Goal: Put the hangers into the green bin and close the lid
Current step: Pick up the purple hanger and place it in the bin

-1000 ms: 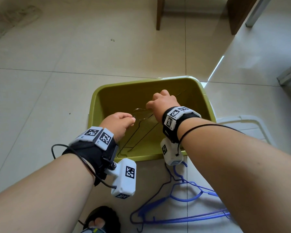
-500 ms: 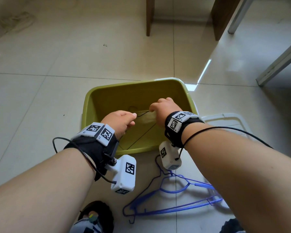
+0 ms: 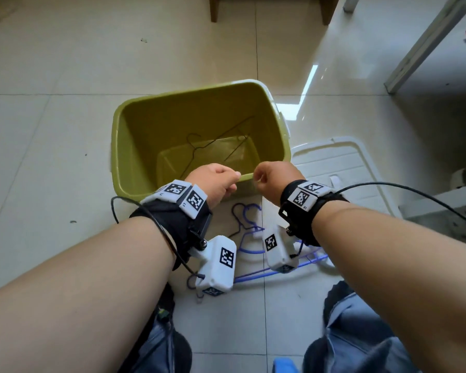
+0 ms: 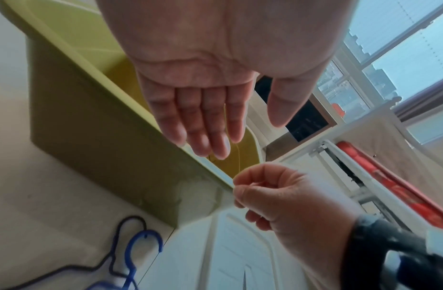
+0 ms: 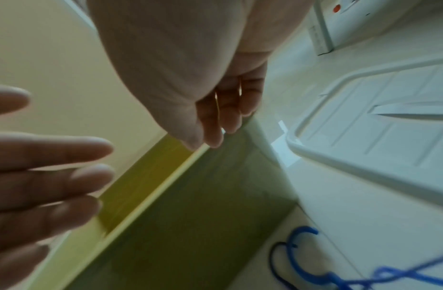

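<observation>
The green bin [image 3: 172, 96] stands open on the tiled floor. A thin dark wire hanger [image 3: 215, 142] lies inside it, leaning from the bottom up the far wall. My left hand [image 3: 232, 179] hovers over the near rim with its fingers straight and nothing in it, as the left wrist view [image 4: 255, 129] shows. My right hand [image 3: 258, 179] hangs beside it, loosely curled and holding nothing [image 5: 222, 127]. Blue hangers [image 3: 246, 219] lie on the floor just in front of the bin, under my wrists. The white lid [image 3: 342, 162] lies flat to the bin's right.
Wooden furniture legs [image 3: 214, 9] stand on the floor beyond the bin. A pale metal frame [image 3: 420, 49] slants at the upper right. My knees in jeans [image 3: 361, 332] are at the bottom edge. Bare floor tiles spread to the left of the bin.
Both hands held the wire hanger over the bin; now it lies inside and both hands have let go and drawn back to the near rim.
</observation>
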{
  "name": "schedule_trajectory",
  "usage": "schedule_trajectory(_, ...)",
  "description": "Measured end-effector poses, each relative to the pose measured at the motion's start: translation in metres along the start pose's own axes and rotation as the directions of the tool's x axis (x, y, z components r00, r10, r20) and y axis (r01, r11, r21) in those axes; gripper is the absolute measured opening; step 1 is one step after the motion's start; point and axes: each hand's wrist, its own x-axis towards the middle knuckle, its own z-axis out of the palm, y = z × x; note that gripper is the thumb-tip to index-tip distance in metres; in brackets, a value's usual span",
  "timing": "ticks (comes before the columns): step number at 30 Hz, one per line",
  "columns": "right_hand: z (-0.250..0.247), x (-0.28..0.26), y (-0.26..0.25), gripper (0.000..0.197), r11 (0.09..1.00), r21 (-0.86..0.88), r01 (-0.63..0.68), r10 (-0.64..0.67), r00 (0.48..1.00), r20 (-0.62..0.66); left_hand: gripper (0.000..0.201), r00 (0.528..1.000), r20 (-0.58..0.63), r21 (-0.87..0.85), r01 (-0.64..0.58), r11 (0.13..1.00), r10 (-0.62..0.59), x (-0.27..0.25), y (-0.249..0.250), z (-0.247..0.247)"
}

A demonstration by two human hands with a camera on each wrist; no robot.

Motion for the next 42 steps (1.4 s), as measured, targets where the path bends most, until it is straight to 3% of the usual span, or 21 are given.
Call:
schedule_trajectory(8,0.054,-0.004,0.064,0.025,0.969,-0.160,-0.188,0.226,0.935,0.272,0.008,0.983,0.164,0.146,0.063,0.987,-0.087,0.013,-0.039,0.039)
schedule_trajectory(12,0.080,0.008,0.082,0.029,0.958,-0.209,-0.197,0.261,0.901,0.346,0.016,0.971,0.164,0.117,0.155,0.981,-0.173,0.032,-0.061,0.047)
schedule_trajectory(14,0.092,0.014,0.087,0.029,0.956,-0.221,-0.194,0.267,0.887,0.378,0.009,0.963,0.159,0.106,0.204,0.973,-0.219,0.038,-0.066,0.046)
schedule_trajectory(17,0.109,0.029,0.093,0.029,0.953,-0.234,-0.192,0.276,0.868,0.412,0.020,0.950,0.166,0.151,0.240,0.959,-0.264,0.056,-0.077,0.047)
schedule_trajectory(20,0.120,0.040,0.092,0.029,0.952,-0.258,-0.163,0.266,0.859,0.437,0.015,0.945,0.170,0.202,0.244,0.949,-0.280,0.063,-0.084,0.046)
schedule_trajectory(23,0.131,0.049,0.089,0.028,0.948,-0.298,-0.111,0.239,0.867,0.438,0.024,0.943,0.166,0.209,0.253,0.945,-0.289,0.067,-0.086,0.044)
schedule_trajectory(26,0.136,0.053,0.085,0.025,0.938,-0.340,-0.064,0.222,0.864,0.451,0.012,0.946,0.157,0.199,0.251,0.947,-0.284,0.074,-0.090,0.042)
schedule_trajectory(31,0.142,0.053,0.087,0.024,0.920,-0.393,-0.009,0.193,0.881,0.432,0.025,0.944,0.145,0.146,0.274,0.950,-0.295,0.081,-0.095,0.042)
schedule_trajectory(36,0.138,0.049,0.086,0.024,0.940,-0.338,-0.050,0.188,0.902,0.389,0.013,0.947,0.135,0.191,0.263,0.946,-0.290,0.076,-0.095,0.040)
schedule_trajectory(42,0.104,0.032,0.081,0.020,0.976,-0.214,-0.045,0.124,0.920,0.372,0.014,0.963,0.096,0.198,0.231,0.953,-0.253,0.063,-0.080,0.028)
